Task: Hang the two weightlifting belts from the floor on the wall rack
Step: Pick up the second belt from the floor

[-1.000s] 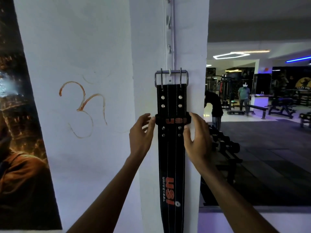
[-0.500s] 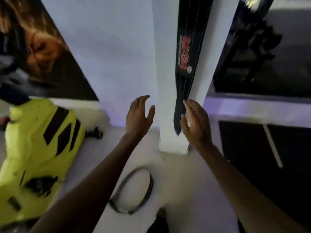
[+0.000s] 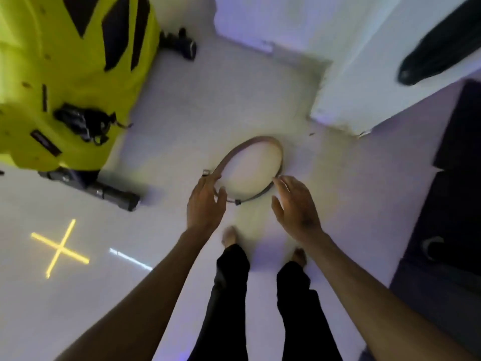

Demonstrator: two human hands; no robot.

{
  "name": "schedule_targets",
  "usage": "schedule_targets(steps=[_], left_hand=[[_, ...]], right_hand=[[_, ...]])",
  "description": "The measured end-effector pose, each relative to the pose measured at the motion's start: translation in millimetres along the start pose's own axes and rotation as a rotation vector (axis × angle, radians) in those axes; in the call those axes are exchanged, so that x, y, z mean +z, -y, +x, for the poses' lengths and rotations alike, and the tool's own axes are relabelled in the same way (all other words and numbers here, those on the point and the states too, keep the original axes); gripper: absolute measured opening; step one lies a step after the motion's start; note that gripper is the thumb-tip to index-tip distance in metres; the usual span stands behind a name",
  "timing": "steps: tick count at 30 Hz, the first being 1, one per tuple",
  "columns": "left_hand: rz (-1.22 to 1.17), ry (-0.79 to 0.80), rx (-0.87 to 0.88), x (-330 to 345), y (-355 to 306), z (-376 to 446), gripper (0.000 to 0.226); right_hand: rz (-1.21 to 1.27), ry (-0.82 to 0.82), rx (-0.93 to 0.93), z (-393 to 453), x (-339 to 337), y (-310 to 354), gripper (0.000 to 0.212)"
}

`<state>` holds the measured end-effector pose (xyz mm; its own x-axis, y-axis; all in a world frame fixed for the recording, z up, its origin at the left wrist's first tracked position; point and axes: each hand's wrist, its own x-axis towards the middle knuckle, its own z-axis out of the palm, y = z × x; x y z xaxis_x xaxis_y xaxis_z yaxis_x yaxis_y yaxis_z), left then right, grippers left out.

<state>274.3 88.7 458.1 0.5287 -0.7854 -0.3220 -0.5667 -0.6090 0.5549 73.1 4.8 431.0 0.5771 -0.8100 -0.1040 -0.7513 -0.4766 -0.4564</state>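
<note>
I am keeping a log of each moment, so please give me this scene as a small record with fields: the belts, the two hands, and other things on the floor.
belt on floor: coiled in a ring on the white floor, standing on its edge
belt already hung: black tip visible on the pillar
left hand: open, over the ring's left side; contact unclear
right hand: open, by the ring's right side; contact unclear
nearby: yellow machine at left
</note>
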Motion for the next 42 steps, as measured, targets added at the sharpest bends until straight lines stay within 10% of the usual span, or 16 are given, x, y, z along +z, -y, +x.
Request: schedule_targets(steps=[11,19,30,34,42], left_hand=[[-0.036,0.022,-0.445,209.5,306.9,105.1,0.032],[-0.212,-0.034,-0.619,298.4,396.8,125.6,0.03],[-0.59,0.065,-0.576,198.2,265.8,133.8,0.048],[-0.908,0.13,-0.385,143.5,179.6,134.1,0.014],[-0.946,0.391,-0.085,62.9,2.6,110.6,0.023]], right_hand=[[0.022,0.361,-0.086,95.7,419.0,-16.3,0.037],[0.009,0.473,0.04,149.7,551.6,-26.6,0.035],[0.304,0.545,0.2,99.6,327.9,-5.6,0.015],[0.473,0.495,0.346,81.9,223.9,-10.9,0.02],[0.777,0.25,0.441,52.1,46.9,-15.6,0.042]])
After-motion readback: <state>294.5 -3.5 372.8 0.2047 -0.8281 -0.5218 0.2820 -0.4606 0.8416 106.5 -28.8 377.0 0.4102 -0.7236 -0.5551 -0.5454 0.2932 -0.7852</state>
